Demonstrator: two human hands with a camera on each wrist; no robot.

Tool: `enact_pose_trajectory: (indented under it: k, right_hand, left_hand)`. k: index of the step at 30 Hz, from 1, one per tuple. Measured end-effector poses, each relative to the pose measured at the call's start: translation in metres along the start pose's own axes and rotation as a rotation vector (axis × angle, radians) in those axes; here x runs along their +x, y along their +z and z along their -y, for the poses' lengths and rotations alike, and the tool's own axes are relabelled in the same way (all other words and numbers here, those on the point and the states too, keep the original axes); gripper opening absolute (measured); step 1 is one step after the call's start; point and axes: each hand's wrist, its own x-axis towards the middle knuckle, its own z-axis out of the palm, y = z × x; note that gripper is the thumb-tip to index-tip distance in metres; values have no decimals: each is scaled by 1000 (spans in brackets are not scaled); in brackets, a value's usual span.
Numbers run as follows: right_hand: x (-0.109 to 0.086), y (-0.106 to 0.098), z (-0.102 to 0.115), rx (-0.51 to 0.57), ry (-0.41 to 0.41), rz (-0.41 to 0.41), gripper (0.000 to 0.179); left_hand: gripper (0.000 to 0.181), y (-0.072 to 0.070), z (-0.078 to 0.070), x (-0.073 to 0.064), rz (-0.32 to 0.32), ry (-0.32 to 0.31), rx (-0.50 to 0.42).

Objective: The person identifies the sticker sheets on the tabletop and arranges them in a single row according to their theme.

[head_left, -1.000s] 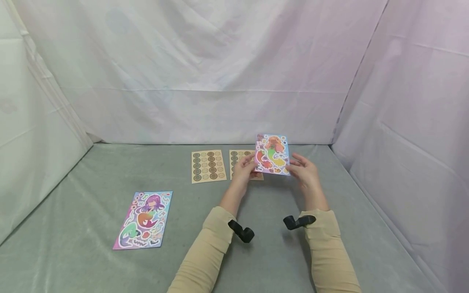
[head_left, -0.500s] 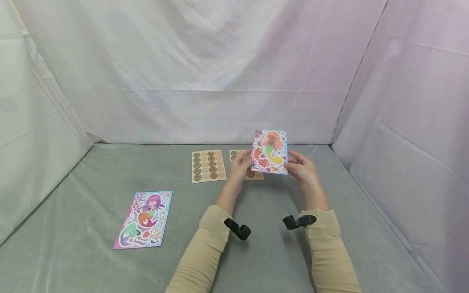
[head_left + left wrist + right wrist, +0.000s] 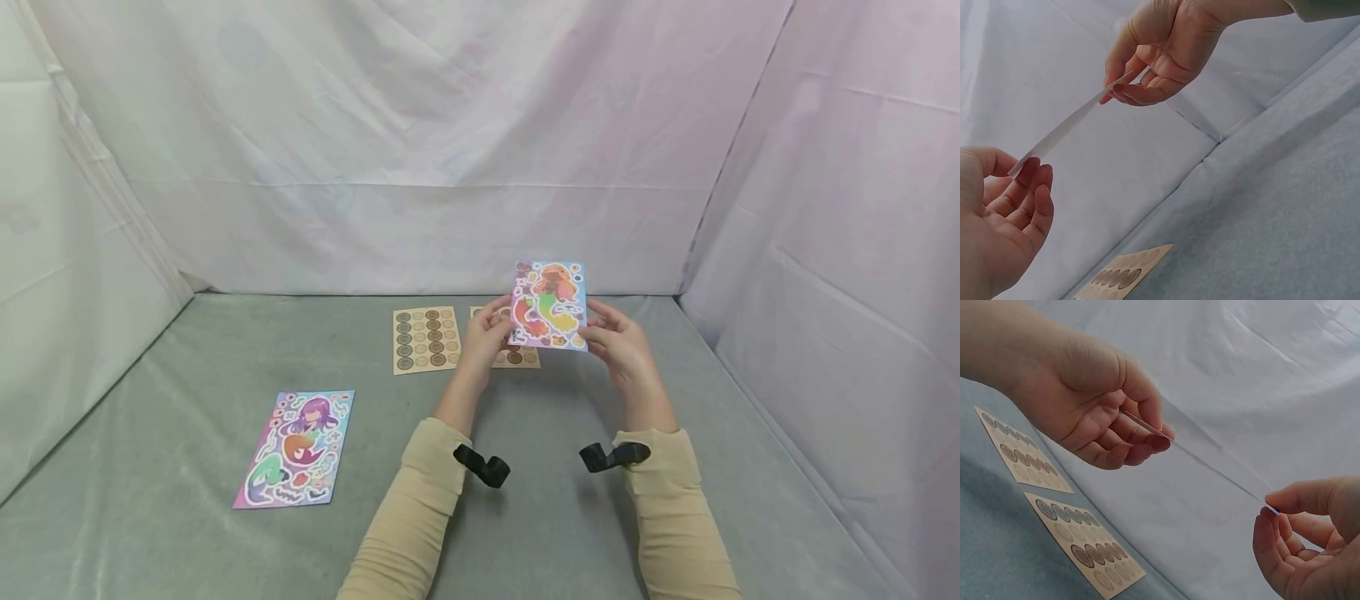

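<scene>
A mermaid sticker sheet [image 3: 550,305] with an orange-haired figure is held up between both hands, above the table. My left hand [image 3: 483,343] pinches its left edge between thumb and fingers. At the lower right edge, my right hand [image 3: 621,346] pinches it the same way. Both wrist views show the sheet [image 3: 1072,128] nearly edge-on, its pale back visible in the left one. Behind and below it lies a tan sheet of round stickers [image 3: 517,358], partly covered by the left hand and the held sheet.
Another tan sheet of round stickers [image 3: 425,340] lies just left of the partly covered one. A second mermaid sticker sheet [image 3: 296,450], purple-haired, lies at the front left of the grey table [image 3: 172,417]. White curtains [image 3: 420,150] enclose the back and sides.
Both hands have raised the mermaid sticker sheet slightly and shifted it a little to the left. The sheets on the table stay where they were.
</scene>
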Motion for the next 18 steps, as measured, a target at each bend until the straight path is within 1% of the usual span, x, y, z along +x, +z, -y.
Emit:
enact_pose_trajectory:
  k: [6,12,18]
  right_hand:
    - [-3,1,4,5,-26,22,64]
    - [-7,1,7,16,-38,54,65]
    - [-13,1,13,45,-63,90,66]
  left_hand:
    - [50,-2,-9,-2,1,15,15]
    - [52,-5,-18,-4,32,34,2]
    - [53,-8,-27,-8,48,40,30]
